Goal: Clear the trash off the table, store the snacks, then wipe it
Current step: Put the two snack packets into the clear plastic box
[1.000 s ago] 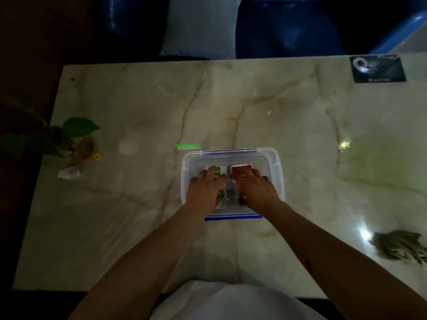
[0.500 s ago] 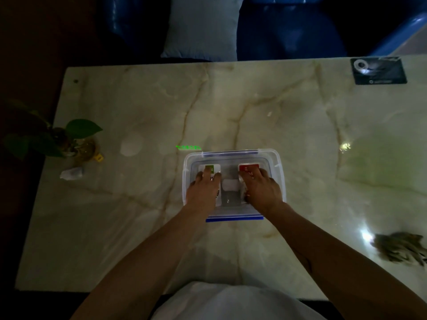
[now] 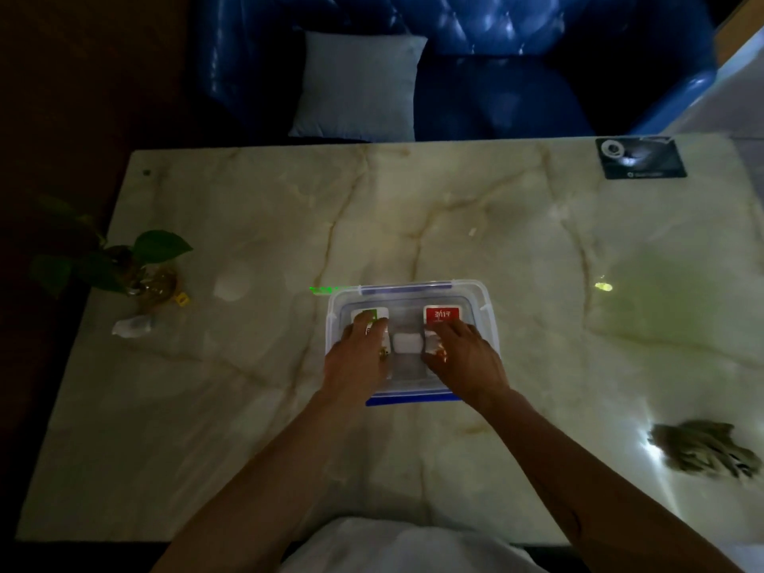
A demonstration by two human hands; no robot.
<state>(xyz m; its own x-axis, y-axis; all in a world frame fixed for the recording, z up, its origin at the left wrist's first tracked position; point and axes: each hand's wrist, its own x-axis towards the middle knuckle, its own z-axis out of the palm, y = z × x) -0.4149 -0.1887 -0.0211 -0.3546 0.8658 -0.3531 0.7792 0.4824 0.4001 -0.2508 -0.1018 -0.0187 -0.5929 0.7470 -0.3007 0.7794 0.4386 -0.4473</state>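
Observation:
A clear plastic box [image 3: 484,297] with blue clips stands on the marble table [image 3: 248,428] in front of me. Through its clear top I see a green-and-white snack packet [image 3: 374,313] on the left, a red one [image 3: 442,315] on the right and a white one [image 3: 407,343] between them. My left hand [image 3: 357,361] lies flat on the left half of the box top, fingers spread. My right hand [image 3: 465,357] lies flat on the right half. Neither hand holds anything. A crumpled white scrap [image 3: 132,326] lies near the table's left edge.
A small potted plant [image 3: 153,279] stands at the left edge, with a tiny yellow bit [image 3: 182,299] beside it. A grey-brown rag [image 3: 703,446] lies at the right. A black card [image 3: 638,157] sits in the far right corner. Beyond the table are a blue sofa [image 3: 516,76] and a pale cushion [image 3: 359,84].
My two hands were close together at the middle of the box top; they have slid apart towards its left and right sides. The box has stayed put.

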